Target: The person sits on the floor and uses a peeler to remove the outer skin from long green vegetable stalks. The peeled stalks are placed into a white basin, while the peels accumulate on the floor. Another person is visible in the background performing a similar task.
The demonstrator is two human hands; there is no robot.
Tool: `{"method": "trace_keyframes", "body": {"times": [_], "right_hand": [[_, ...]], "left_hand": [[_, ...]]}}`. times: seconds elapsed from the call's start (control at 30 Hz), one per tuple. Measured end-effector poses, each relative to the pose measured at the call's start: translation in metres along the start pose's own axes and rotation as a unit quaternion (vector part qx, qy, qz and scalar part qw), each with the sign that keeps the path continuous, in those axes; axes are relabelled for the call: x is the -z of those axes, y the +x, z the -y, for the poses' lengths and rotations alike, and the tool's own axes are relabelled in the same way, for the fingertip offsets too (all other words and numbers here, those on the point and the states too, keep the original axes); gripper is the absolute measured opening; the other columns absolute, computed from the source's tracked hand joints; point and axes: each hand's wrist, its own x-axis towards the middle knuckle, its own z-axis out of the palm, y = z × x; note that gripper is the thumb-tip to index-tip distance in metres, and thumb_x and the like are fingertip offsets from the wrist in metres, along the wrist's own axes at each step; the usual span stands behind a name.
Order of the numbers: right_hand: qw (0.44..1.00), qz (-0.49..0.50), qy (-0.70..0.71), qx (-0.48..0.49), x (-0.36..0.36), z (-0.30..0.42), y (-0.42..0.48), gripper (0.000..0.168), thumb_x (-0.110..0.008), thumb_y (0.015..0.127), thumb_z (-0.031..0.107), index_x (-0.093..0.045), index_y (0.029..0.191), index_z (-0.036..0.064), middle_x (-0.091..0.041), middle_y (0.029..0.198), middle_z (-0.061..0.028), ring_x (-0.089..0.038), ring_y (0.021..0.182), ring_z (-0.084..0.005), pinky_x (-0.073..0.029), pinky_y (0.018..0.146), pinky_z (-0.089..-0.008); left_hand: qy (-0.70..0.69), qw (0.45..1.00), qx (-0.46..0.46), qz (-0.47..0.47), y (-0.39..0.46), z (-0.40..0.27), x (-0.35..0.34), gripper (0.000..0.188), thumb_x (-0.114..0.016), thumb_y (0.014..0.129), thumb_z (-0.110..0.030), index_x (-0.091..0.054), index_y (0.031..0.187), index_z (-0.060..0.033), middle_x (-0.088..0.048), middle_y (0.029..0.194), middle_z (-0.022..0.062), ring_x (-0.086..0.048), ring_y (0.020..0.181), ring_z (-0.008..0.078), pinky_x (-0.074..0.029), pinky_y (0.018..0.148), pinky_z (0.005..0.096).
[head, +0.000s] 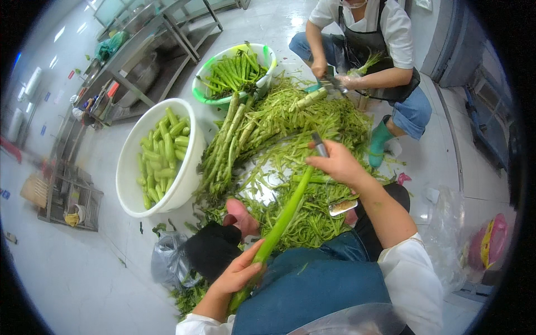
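Observation:
A long, bright green celtuce stem slants up across my lap, its surface mostly bare of leaves. My left hand grips it near the lower end, against my blue apron. In my right hand is a peeler with a metallic handle, close to the stem's upper end; the blade is hard to make out. Beneath the stem, green peelings lie heaped between my pink boots. Several rough, unpeeled stalks lie beyond, to the left.
A white tub holds pale green peeled pieces; a green-and-white basin holds slender green stems. Opposite, a co-worker crouches, working a stalk with a tool. Steel tables stand far left. Clear plastic and a pink bucket are at right.

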Motion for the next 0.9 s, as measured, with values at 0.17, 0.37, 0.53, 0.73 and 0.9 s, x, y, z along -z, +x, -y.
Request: {"method": "trace_keyframes", "body": {"times": [0.17,0.37,0.53,0.73,0.9], "right_hand": [[0.991,-0.023,-0.128,0.010,-0.001,-0.026,0.008,0.026,-0.066,0.076,0.025,-0.053,0.076,0.003,-0.047,0.061,0.0003,-0.042,0.053,-0.0098,-0.034,0.049,-0.0285],[0.897,-0.250,-0.326,0.162,0.029,-0.035,0.015,0.025,-0.062,0.078,0.021,-0.048,0.072,0.001,-0.045,0.058,-0.0100,-0.045,0.053,-0.0241,-0.035,0.050,-0.0357],[0.904,-0.317,-0.273,0.091,0.066,-0.029,0.016,0.025,-0.061,0.077,0.022,-0.054,0.084,-0.001,-0.050,0.059,-0.0135,-0.050,0.053,-0.0291,-0.038,0.050,-0.0394],[0.931,-0.166,-0.323,0.028,0.041,-0.043,0.002,0.045,-0.063,0.076,0.025,-0.053,0.110,-0.003,-0.056,0.061,-0.0154,-0.057,0.055,-0.0305,-0.043,0.052,-0.0375],[0.951,-0.148,-0.272,0.011,0.041,-0.035,0.008,0.041,-0.064,0.075,0.022,-0.054,0.103,-0.006,-0.055,0.061,-0.0138,-0.055,0.055,-0.0297,-0.042,0.052,-0.0380]], "left_hand": [[-0.010,1.000,0.004,0.000,0.010,0.001,0.003,0.054,-0.043,0.091,-0.013,-0.020,0.140,-0.0096,-0.049,0.084,0.0027,-0.046,0.065,0.0088,-0.041,0.056,0.0225],[-0.103,0.991,0.086,0.026,0.021,-0.010,0.008,0.054,-0.053,0.087,-0.026,-0.031,0.133,-0.0067,-0.051,0.085,0.0062,-0.052,0.067,0.0144,-0.044,0.055,0.0264],[-0.126,0.990,0.018,-0.061,0.032,-0.019,0.019,0.044,-0.057,0.083,-0.020,-0.041,0.122,-0.0060,-0.053,0.080,0.0059,-0.053,0.068,0.0143,-0.045,0.059,0.0266],[-0.051,0.993,-0.041,-0.099,0.097,-0.047,0.047,0.040,-0.062,0.075,-0.004,-0.045,0.111,-0.0059,-0.059,0.090,0.0063,-0.058,0.082,0.0171,-0.046,0.074,0.0304],[0.039,0.972,0.071,-0.221,0.166,-0.079,0.125,0.023,-0.054,0.087,-0.028,-0.052,0.093,-0.0066,-0.061,0.083,0.0084,-0.057,0.074,0.0167,-0.043,0.059,0.0291]]}}
